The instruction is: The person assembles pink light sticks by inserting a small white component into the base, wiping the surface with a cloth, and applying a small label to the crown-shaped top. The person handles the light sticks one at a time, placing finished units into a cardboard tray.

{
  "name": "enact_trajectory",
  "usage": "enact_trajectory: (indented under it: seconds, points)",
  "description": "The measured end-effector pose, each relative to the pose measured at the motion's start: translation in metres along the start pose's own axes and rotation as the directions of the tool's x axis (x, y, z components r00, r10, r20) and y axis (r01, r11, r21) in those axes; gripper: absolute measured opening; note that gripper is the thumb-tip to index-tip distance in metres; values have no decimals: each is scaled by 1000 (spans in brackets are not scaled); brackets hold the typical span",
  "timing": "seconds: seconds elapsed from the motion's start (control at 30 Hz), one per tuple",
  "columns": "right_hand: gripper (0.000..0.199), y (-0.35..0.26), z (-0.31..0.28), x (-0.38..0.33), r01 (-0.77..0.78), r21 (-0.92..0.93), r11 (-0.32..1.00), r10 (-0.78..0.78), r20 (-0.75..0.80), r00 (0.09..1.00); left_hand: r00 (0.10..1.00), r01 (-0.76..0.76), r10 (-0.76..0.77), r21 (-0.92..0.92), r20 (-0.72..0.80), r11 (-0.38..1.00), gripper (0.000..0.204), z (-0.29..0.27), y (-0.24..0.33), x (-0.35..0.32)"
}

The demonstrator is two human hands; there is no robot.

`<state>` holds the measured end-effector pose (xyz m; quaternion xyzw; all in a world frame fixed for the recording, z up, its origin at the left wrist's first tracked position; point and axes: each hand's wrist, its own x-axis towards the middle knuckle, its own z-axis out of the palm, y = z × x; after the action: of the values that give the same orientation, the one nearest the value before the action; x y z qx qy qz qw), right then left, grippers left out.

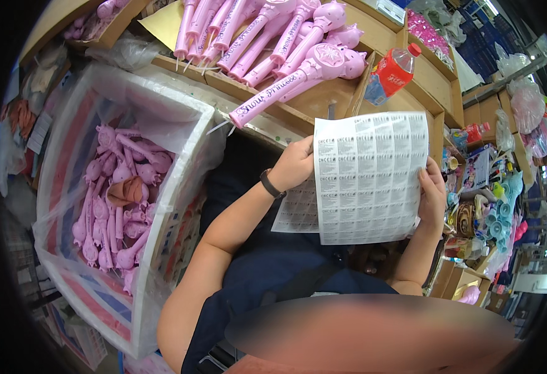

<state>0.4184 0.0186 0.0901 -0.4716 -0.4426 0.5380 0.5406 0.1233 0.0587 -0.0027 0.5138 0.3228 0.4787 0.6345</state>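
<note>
A white sheet of small printed labels (371, 181) is held up in front of my body, slightly bowed. My left hand (295, 164) grips its left edge, thumb near the top corner. My right hand (432, 192) pinches its right edge, the thumb on the front face. Behind it and lower left, a second label sheet (296, 210) shows in part; I cannot tell which fingers hold it. Just beyond the sheets, pink toy wands (289, 87) with black lettering lie heaped in a cardboard tray (342, 100).
At left stands a white foam box (183, 103) lined with clear plastic, full of pink wand parts (108, 206). A red-capped bottle (393, 75) lies across tray dividers beyond my right hand. Mixed goods (498, 215) crowd the right side.
</note>
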Motion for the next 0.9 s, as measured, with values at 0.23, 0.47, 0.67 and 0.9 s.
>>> enact_trajectory:
  seconds: [0.23,0.47,0.67,0.9]
  points:
    - [39,59,7,-1,-108,106,989,112,-36,993,998,43,-9,-601,59,798,35,-17,-6,-16]
    - [33,108,4,-31,-111,52,992,106,83,991,999,26,5,-659,45,752,34,-28,-9,-25]
    - [23,91,10,-33,-36,-225,974,42,23,999,981,-90,-17,-528,-193,844,30,-28,-8,-28]
    - [2,51,52,-53,4,-104,995,19,216,976,942,-165,-38,-558,-333,813,25,-23,-20,-23]
